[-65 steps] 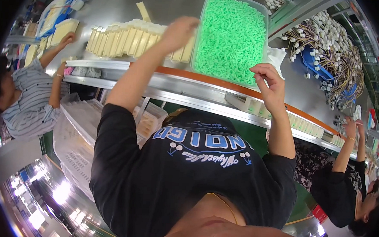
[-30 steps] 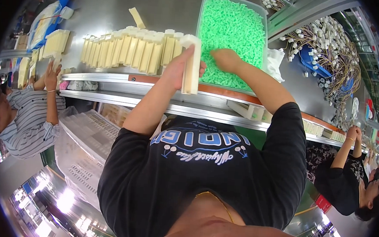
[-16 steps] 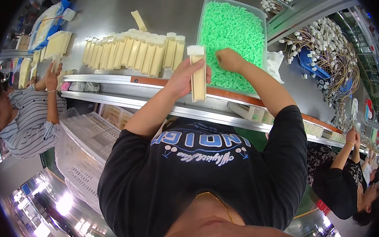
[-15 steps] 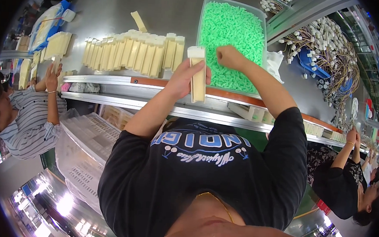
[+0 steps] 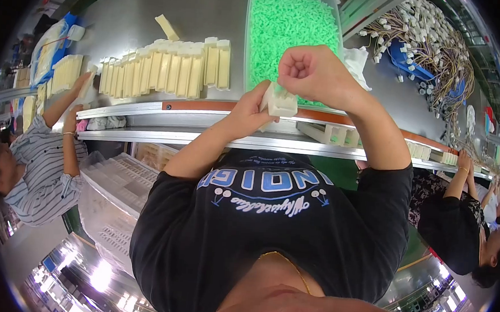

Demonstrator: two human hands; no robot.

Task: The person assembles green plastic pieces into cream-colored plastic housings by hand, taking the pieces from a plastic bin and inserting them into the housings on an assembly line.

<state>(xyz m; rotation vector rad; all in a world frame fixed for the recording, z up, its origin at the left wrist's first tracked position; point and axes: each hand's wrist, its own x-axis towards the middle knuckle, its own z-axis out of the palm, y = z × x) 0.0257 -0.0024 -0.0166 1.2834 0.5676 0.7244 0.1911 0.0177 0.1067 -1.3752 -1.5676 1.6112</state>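
Note:
My left hand [image 5: 249,111] grips a long cream plastic housing [image 5: 283,105], its white end turned up toward me and most of its body hidden. Right above that end is my right hand [image 5: 307,75], fingers curled in and the thumb and forefinger pinched on a small green plastic piece [image 5: 279,90] touching the housing. Whether more pieces are inside the curled fingers is hidden. Behind my hands stands a clear plastic bin [image 5: 247,47] heaped with the same green pieces [image 5: 289,24]. To the left, a row of cream housings [image 5: 152,70] leans side by side on the metal table [image 5: 213,11].
One loose housing [image 5: 167,27] lies behind the row. On the right are a heap of wires with white connectors [image 5: 423,38] and a white cloth [image 5: 356,62]. Housings with green pieces [image 5: 343,136] lie on the ledge below the table edge. Co-workers sit on both sides.
My left hand has tipped the housing so its end faces up. My right hand has come from over the bin down to that end. The person at left now reaches to a housing.

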